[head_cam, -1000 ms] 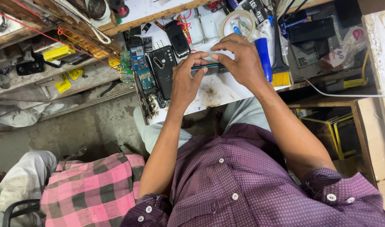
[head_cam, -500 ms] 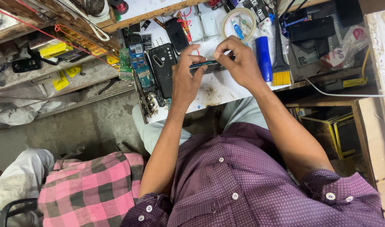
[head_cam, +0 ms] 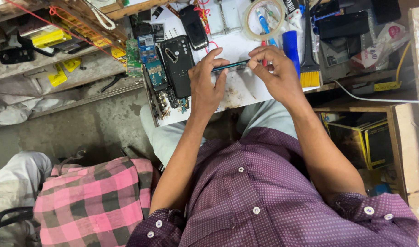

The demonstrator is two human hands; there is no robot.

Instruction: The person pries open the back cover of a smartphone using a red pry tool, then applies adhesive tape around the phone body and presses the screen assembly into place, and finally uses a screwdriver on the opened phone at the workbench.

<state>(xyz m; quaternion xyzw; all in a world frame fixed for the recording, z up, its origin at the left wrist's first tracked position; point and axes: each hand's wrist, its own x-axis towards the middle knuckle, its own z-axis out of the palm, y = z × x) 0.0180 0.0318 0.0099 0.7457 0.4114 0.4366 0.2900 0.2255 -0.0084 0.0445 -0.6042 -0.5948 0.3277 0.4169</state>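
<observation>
A thin dark phone [head_cam: 231, 67] is held edge-on above the white work board [head_cam: 239, 87]. My left hand [head_cam: 207, 84] grips its left end with fingers curled over the top edge. My right hand [head_cam: 275, 73] pinches its right end, with a thin red tool [head_cam: 264, 50] poking up between the fingers. Both hands meet over the board's near half.
A black phone back cover [head_cam: 177, 64] and green circuit boards [head_cam: 147, 59] lie left of my hands. A blue tube [head_cam: 290, 45], a yellow-bristled brush [head_cam: 308, 68], a tape ring [head_cam: 264, 20] and another phone [head_cam: 194, 26] lie beyond. A person in a pink checked shirt [head_cam: 90, 206] sits at lower left.
Both hands have stayed on the phone, with the fingers shifting slightly along its edge. The view has moved a little over the bench.
</observation>
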